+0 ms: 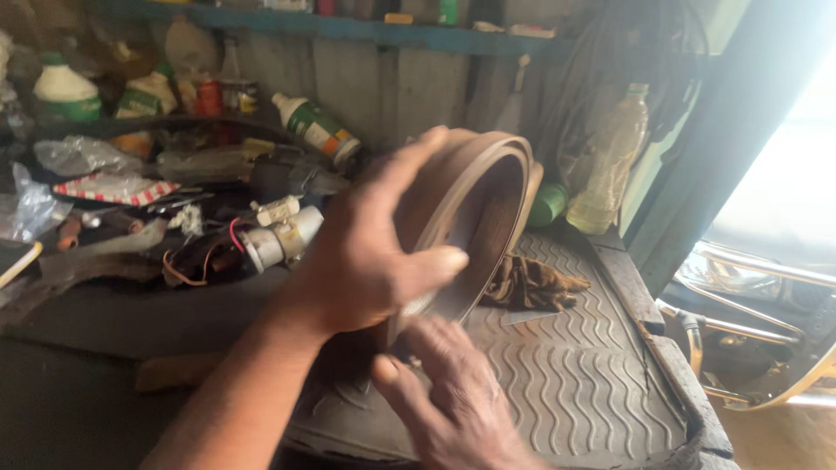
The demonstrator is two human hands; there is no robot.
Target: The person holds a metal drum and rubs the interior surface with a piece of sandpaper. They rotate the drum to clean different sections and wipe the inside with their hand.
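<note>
Holding: we grip a brown ring-shaped band (488,187) upright above the bench, its open side turned toward the right.
Left hand: our left hand (361,252) wraps over the near edge of the band, fingers spread across the top and thumb pressed on the inner face, so it is closed on the band.
Right hand: our right hand (453,392) sits below, fingers curled up to the bottom of the band; we see contact there, but we cannot tell whether this hand clasps it or only props it.
Band position: it stands over the grey rubber mat (592,383) with wavy ribs, tilted slightly, just left of a crumpled brown rag (535,283).
Mat: it covers the right part of the bench and curls up at the near edge.
Behind the band: a green cup (550,204) and a clear plastic bottle (614,165) of yellowish liquid stand near the wall.
Left clutter: a small motor part (279,239) with red wire lies among tools, plastic bags and scraps.
Shelf: a white bottle with green label (315,126) leans there, with a white jug with green cap (65,91) well apart to the left.
</note>
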